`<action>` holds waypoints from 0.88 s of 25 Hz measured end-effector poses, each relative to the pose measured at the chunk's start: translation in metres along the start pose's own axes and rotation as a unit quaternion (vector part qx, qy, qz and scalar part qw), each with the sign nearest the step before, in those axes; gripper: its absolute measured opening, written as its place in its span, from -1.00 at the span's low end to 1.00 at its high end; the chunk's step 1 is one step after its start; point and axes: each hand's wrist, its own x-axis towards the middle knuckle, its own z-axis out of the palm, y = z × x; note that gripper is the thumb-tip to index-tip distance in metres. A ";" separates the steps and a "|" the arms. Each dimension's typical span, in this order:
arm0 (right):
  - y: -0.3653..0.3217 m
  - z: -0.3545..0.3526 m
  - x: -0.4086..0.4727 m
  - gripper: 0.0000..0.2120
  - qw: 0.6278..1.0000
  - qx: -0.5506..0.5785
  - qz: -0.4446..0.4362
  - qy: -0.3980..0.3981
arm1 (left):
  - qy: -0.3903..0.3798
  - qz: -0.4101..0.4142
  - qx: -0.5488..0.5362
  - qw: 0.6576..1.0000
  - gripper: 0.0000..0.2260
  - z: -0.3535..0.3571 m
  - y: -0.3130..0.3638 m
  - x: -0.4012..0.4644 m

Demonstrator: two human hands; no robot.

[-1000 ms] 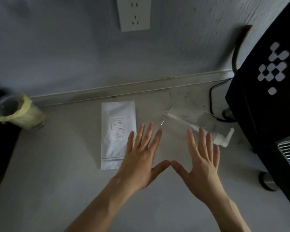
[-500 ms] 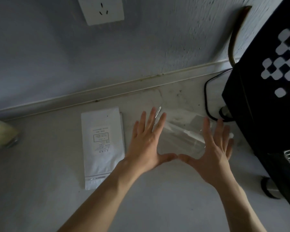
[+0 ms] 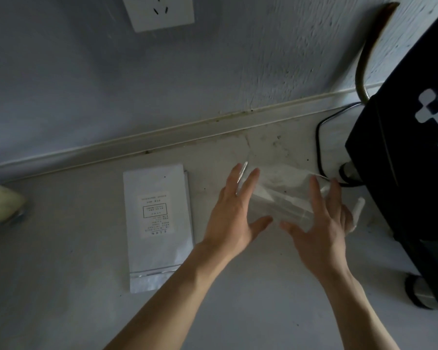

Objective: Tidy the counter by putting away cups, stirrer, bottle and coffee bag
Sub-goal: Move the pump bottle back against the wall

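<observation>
Bottle: clear plastic, lying on its side on the pale matte table, white pump head toward the black machine; we see it between our hands.
Left hand: fingers spread, at the bottle's left end; contact unclear.
Right hand: fingers spread over the pump end, gripping nothing that we can tell.
Coffee bag: flat white pouch, left of the hands, label print too small to read.
Machine: white diamond pattern, no readable words.
Wall socket: white, on rough plaster.
</observation>
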 end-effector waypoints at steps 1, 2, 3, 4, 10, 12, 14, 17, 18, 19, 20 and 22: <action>-0.003 0.000 -0.002 0.02 1.000 0.000 -0.007 0.008 | 0.007 -0.006 -0.005 1.000 -0.13 0.000 -0.001 -0.002; -0.006 -0.001 -0.003 0.02 1.000 -0.001 -0.021 0.018 | 0.013 -0.011 -0.008 1.000 -0.13 -0.001 -0.002 -0.004; -0.009 -0.003 -0.004 0.01 0.999 -0.004 -0.041 0.029 | 0.017 -0.016 -0.010 1.000 -0.12 -0.002 -0.003 -0.006; -0.012 -0.007 -0.004 0.01 0.997 -0.008 -0.061 0.039 | 0.021 -0.019 -0.010 1.000 -0.11 -0.005 -0.004 -0.007; -0.031 -0.032 -0.005 0.04 0.985 -0.039 -0.166 0.040 | -0.010 -0.030 0.021 0.999 0.07 -0.032 0.001 -0.012; -0.038 -0.038 -0.007 0.03 0.976 -0.056 -0.212 0.018 | -0.041 -0.047 0.017 0.998 0.16 -0.040 0.004 -0.016; -0.042 -0.045 -0.008 0.04 0.965 -0.068 -0.252 -0.002 | -0.057 -0.041 0.031 0.997 0.23 -0.044 0.007 -0.020; -0.045 -0.055 -0.008 0.09 0.953 -0.090 -0.287 -0.019 | -0.032 -0.002 0.035 0.999 0.21 -0.051 0.012 -0.027; -0.046 -0.057 -0.008 0.10 0.952 -0.094 -0.289 -0.025 | -0.018 -0.002 0.026 1.000 0.19 -0.052 0.012 -0.029; -0.047 -0.058 -0.009 0.10 0.953 -0.094 -0.288 -0.030 | -0.003 -0.003 0.017 1.000 0.17 -0.053 0.012 -0.030; -0.049 -0.058 -0.011 0.09 0.953 -0.091 -0.288 -0.033 | 0.009 -0.004 0.008 1.000 0.15 -0.053 0.011 -0.032; -0.050 -0.056 -0.014 0.02 0.952 -0.076 -0.293 -0.035 | 0.020 -0.014 -0.015 1.000 0.13 -0.053 0.010 -0.036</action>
